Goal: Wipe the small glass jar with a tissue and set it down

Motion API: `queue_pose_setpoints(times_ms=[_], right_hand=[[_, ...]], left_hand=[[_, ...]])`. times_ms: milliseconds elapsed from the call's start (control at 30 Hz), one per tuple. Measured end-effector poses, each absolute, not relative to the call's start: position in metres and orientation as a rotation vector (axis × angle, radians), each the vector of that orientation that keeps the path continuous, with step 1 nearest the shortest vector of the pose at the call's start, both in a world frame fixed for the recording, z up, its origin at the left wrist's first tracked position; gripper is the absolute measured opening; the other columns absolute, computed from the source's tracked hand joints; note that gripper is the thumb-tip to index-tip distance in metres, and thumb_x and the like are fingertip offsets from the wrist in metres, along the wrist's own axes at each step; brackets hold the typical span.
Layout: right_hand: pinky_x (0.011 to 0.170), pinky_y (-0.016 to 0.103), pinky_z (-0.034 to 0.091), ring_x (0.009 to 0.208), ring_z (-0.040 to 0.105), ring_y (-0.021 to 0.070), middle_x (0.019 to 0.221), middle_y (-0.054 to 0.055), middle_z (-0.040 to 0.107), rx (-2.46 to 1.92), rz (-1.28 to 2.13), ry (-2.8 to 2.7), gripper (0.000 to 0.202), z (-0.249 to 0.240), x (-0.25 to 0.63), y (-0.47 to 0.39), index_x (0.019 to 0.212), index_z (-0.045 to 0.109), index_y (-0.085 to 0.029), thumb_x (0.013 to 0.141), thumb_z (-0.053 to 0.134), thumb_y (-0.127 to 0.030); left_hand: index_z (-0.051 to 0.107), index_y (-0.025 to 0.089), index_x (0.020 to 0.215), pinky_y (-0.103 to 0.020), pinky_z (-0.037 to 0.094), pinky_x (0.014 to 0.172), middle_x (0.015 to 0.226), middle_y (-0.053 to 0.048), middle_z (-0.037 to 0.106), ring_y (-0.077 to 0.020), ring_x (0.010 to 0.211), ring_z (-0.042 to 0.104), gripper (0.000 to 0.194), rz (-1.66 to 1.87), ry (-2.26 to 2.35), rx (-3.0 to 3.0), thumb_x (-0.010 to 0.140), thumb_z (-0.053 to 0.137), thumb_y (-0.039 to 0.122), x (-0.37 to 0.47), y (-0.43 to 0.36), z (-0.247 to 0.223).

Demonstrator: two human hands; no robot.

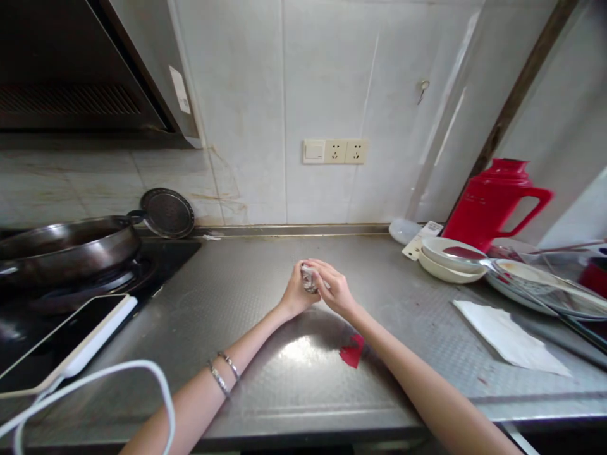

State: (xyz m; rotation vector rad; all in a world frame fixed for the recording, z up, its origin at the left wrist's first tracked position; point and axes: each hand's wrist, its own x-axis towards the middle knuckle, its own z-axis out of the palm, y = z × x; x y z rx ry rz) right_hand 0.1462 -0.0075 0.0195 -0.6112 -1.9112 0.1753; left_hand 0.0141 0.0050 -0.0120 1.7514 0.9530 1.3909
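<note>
Along its rear edge, the metal bench (246,272) meets a tiled wall; its near edge runs beneath both forearms. Textured metal extends from the hands back to the rear edge, with the widest room for moving on the left, as far as the black hob (177,256). On the hob stands a steel pan (85,243), with a dark round disc (168,213) leaning on the wall behind it. Over the near left corner, a phone-like device (71,341) and its white cable (147,365) stand in the way, the cable looping across the left forearm. Toward the right edge, stacked bowls (450,272), a plate (559,287) and a red flask (493,205) crowd the rear corner; a white sheet (509,338) lies flat before them. Near the middle of the near edge, beside the right forearm, lies a red scrap (351,351). Above mid-bench, the left hand (294,292) is curled closed around a small grey-and-white wad (309,279); the right hand (334,287) meets it, fingers bent closely over the same piece. Much of the wad is hidden, and its material cannot be told.
</note>
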Motion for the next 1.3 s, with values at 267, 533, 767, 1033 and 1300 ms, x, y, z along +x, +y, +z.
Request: queue_pose_setpoints(times_ms=[267,533,767,1033,1300], right_hand=[[0.048,0.024,0.044,0.052,0.057,0.0147,0.055,0.000,0.059,-0.974,0.359,-1.568,0.048,0.014,0.143,0.000,0.065,0.063,-0.016,0.095,0.038,-0.043],[0.106,0.043,0.040,0.115,0.059,0.0215,0.115,0.007,0.068,-0.604,0.152,-1.864,0.032,0.017,0.145,-0.009,0.113,0.066,-0.023,0.095,0.041,-0.028],[0.081,0.034,0.052,0.087,0.068,0.0220,0.090,0.005,0.073,-0.818,0.382,-1.569,0.037,0.019,0.140,-0.008,0.089,0.072,-0.017,0.094,0.042,-0.038],[0.091,0.039,0.049,0.098,0.066,0.0242,0.100,0.005,0.073,-0.801,0.333,-1.562,0.035,0.014,0.139,-0.012,0.099,0.071,-0.021,0.094,0.042,-0.039],[0.070,0.033,0.053,0.077,0.067,0.0218,0.080,0.005,0.072,-0.885,0.373,-1.473,0.042,0.013,0.140,-0.010,0.083,0.071,-0.018,0.094,0.041,-0.044]], left_hand=[[0.041,0.017,0.125,-0.036,0.048,0.084,0.108,-0.008,0.060,-0.0228,0.094,0.060,0.083,1.340,1.043,1.813,0.049,0.073,0.004,0.019,-0.006,-0.009],[0.037,0.017,0.123,-0.037,0.047,0.091,0.126,-0.015,0.055,-0.0247,0.107,0.059,0.078,1.391,0.821,1.726,0.056,0.079,0.017,0.022,-0.001,-0.009],[0.037,0.019,0.127,-0.034,0.049,0.084,0.118,-0.010,0.059,-0.0221,0.099,0.061,0.083,1.388,0.984,1.737,0.053,0.072,0.006,0.021,-0.006,-0.008],[0.037,0.021,0.124,-0.034,0.048,0.084,0.115,-0.009,0.060,-0.0210,0.097,0.061,0.080,1.385,0.998,1.754,0.054,0.076,0.011,0.020,-0.009,-0.002],[0.037,0.020,0.126,-0.037,0.047,0.088,0.119,-0.010,0.057,-0.0231,0.101,0.059,0.083,1.390,1.043,1.833,0.052,0.071,0.006,0.019,-0.011,-0.001]])
